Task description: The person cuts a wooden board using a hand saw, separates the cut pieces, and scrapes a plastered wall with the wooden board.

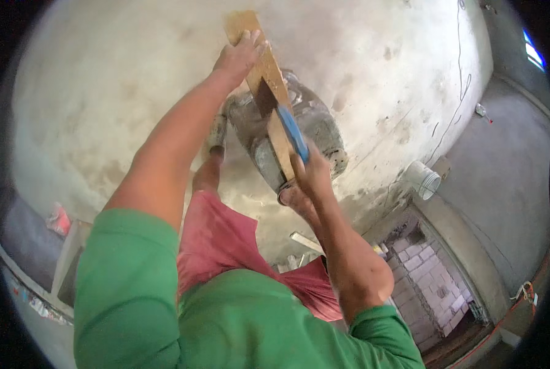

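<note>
A long wooden board [276, 83] lies across a grey, cement-caked container [321, 132] on the floor. My left hand [237, 58] grips the board near its far end, fingers over the top. My right hand [312, 169] is closed on a blue tool [292, 129] that runs along the board's nearer part; its exact kind is hard to make out. My right foot [292, 197] is at the board's near end, and my left foot [218, 129] stands beside the container's left side.
A cement-stained floor [109, 98] surrounds me. A white bucket [424, 179] and loose cables [456, 98] lie to the right. A recessed doorway with pale blocks [422, 273] is at lower right, a pink bag [58, 219] at left, and short wood offcuts [306, 242] lie behind me.
</note>
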### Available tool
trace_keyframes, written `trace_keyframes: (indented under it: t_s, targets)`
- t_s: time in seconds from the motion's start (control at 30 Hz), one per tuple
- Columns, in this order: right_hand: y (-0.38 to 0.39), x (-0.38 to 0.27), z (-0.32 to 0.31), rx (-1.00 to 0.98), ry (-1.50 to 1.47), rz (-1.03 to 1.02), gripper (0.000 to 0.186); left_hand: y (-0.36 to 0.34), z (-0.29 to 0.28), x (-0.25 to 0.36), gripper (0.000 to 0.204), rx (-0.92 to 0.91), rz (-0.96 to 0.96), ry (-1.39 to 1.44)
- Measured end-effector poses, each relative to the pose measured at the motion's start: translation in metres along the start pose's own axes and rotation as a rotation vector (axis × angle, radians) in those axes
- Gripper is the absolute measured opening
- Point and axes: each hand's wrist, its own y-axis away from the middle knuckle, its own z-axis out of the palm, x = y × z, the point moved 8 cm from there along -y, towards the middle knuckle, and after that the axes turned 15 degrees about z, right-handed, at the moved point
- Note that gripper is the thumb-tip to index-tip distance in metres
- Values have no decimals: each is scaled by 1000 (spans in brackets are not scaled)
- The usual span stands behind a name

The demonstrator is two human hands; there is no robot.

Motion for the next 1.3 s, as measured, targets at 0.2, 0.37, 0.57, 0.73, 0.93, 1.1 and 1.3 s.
trace_keyframes:
  t_s: [0.2, 0.37, 0.57, 0.73, 0.93, 1.1, 1.3]
  targets:
    - [190, 51, -115, -49, 174, 175, 39, 3, 1, 10, 67, 28, 21, -77]
    - [57, 42, -29, -34, -49, 53, 41, 2, 4, 5, 68, 164, 25, 25]
    - [-3, 12, 2, -1, -49, 31, 39, 4, -3, 10, 67, 59, -9, -57]
    - [179, 68, -105, -63, -24, 284, 38, 2, -16, 5, 66, 58, 11, -74]
    - [83, 33, -50, -26, -11, 132, 39, 0, 6, 7, 67, 43, 7, -87]
    - [-19, 47, 27, 48, -91, -11, 40, 3, -6, 10, 69, 172, 34, -111]
    - [150, 50, -85, -107, 9, 101, 44, 1, -4, 7, 71, 6, 15, -108]
